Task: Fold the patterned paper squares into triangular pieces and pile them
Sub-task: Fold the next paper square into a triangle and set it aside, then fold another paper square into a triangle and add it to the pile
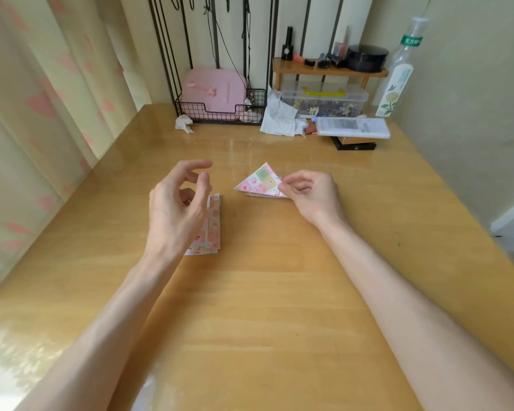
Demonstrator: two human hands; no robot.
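As seen on tabletop (264, 292), noted right hand (312, 194) pinching corner of patterned triangle (258, 182); left hand (175, 206) loosely curled, empty, above paper stack (212, 229).

Only the person's arms and hands are in view. The left forearm (101, 321) and the right forearm (413, 307) are bare along all of the length that shows, down to the lower edge of the view. Both are slender and narrow at the wrists, and they look broader toward the camera under the wide-angle lens. The back of the left hand (175, 206) is faintly ridged with tendons and knuckles. The right hand (312, 197) has long, thin fingers; its nails are too small to make out.
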